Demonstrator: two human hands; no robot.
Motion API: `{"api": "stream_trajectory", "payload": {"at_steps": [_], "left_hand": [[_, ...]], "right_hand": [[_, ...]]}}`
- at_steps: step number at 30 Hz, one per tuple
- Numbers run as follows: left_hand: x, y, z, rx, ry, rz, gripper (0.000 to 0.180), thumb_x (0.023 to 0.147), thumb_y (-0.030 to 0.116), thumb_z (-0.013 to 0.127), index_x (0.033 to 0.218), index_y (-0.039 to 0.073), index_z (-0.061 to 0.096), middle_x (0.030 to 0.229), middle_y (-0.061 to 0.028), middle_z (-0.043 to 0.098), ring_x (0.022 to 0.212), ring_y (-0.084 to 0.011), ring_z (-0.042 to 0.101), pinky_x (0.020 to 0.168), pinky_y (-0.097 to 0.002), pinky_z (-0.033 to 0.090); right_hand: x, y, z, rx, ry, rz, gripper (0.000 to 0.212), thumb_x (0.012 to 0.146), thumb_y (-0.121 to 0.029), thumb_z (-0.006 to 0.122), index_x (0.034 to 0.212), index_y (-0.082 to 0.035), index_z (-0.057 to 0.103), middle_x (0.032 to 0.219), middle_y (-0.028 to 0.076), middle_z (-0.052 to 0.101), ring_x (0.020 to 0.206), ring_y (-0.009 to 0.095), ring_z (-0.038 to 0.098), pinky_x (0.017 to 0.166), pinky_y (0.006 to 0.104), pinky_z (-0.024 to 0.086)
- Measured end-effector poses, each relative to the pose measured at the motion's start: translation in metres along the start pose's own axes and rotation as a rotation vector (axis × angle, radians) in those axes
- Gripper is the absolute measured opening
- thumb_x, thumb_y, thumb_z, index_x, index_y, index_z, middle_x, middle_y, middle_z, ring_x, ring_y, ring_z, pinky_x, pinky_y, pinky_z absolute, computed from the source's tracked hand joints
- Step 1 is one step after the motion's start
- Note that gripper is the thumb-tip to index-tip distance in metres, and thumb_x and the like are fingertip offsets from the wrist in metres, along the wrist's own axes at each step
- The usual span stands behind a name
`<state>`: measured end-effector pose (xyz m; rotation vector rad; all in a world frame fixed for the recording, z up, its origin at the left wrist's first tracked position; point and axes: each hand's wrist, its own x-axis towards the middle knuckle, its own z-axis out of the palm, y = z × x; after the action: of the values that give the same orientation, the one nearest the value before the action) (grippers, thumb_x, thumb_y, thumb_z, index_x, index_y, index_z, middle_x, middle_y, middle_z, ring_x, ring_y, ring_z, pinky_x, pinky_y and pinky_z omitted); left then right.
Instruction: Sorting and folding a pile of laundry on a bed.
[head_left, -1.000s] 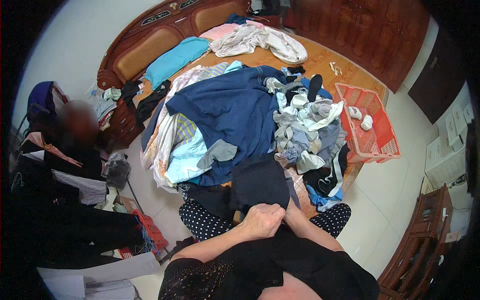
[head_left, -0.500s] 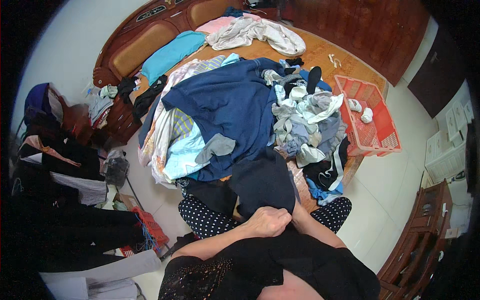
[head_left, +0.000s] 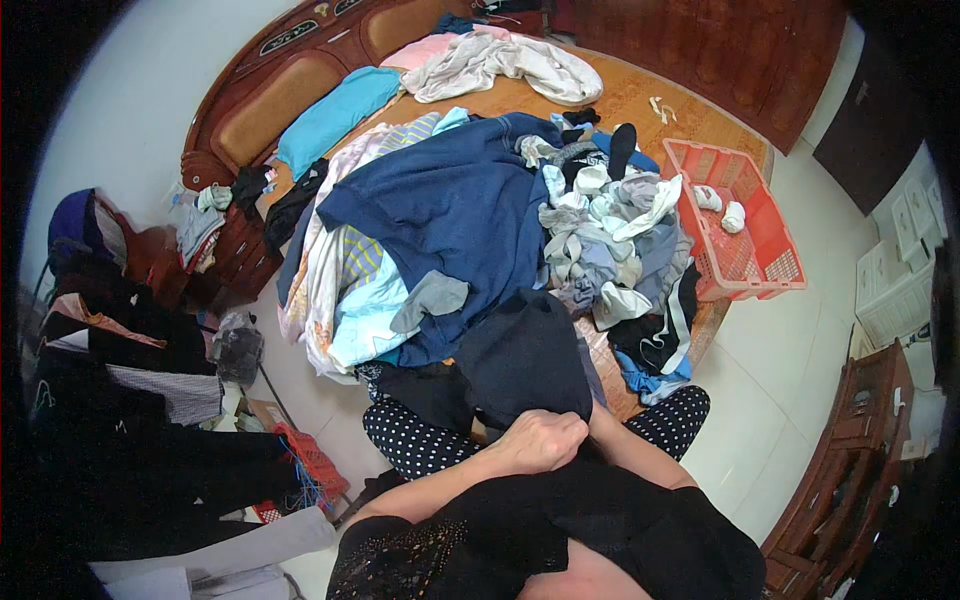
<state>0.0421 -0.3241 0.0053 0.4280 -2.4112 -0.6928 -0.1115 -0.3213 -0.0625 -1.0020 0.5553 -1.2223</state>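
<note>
A black garment (head_left: 522,355) hangs over my lap in front of me, and its exact kind does not show. With fingers closed, my left hand (head_left: 545,440) grips the near edge of it. My right forearm (head_left: 640,450) reaches in from the right and runs into the garment, so my right hand is hidden by the cloth. Just beyond lies a navy sweatshirt (head_left: 440,210) spread over other clothes, with a grey sock (head_left: 430,302) on top of it. To its right is a heap of socks (head_left: 610,220) in grey, white and black.
At the right a red plastic basket (head_left: 745,265) holds two rolled white socks (head_left: 734,217). A turquoise pillow (head_left: 335,120) and a crumpled white cloth (head_left: 500,68) lie on the far part of the bed. Dark clothes (head_left: 130,400) hang at the left. A wooden cabinet (head_left: 845,450) stands at the right.
My view has shifted slightly. Left hand and right forearm stay almost in place at the black garment, whose far part has sunk a little lower.
</note>
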Motion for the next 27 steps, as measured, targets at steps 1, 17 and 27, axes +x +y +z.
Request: {"api": "stream_trajectory", "payload": {"at_steps": [1, 17, 27], "left_hand": [[0.001, 0.002, -0.001, 0.001, 0.012, -0.008, 0.017, 0.07, 0.005, 0.063, 0.076, 0.007, 0.047, 0.064, -0.0071, 0.049, 0.054, -0.0253, 0.056, 0.045, -0.0353, 0.043], [0.001, 0.006, -0.05, 0.225, 0.401, 0.093, 0.005, 0.074, 0.003, 0.061, 0.077, 0.002, 0.057, 0.064, -0.0097, 0.053, 0.054, -0.0273, 0.055, 0.049, -0.0332, 0.044], [0.004, -0.027, -0.104, -0.907, 0.247, -0.962, 0.029, 0.081, 0.015, 0.068, 0.1, -0.007, 0.06, 0.091, -0.0069, 0.064, 0.073, -0.011, 0.06, 0.068, -0.0244, 0.05]], "right_hand": [[0.054, -0.001, 0.022, -0.012, 0.0, -0.008, 0.041, 0.083, -0.022, 0.063, 0.117, -0.002, 0.052, 0.113, 0.009, 0.057, 0.102, 0.017, 0.054, 0.091, 0.032, 0.042], [0.043, -0.003, 0.016, -0.292, -0.02, -0.111, 0.041, 0.084, -0.023, 0.061, 0.118, -0.002, 0.051, 0.115, 0.01, 0.056, 0.104, 0.017, 0.053, 0.093, 0.0318, 0.042], [0.04, 0.02, 0.017, -0.184, 0.037, -0.133, 0.04, 0.087, -0.022, 0.058, 0.119, 0.0, 0.049, 0.117, 0.011, 0.055, 0.106, 0.017, 0.052, 0.094, 0.0309, 0.041]]}}
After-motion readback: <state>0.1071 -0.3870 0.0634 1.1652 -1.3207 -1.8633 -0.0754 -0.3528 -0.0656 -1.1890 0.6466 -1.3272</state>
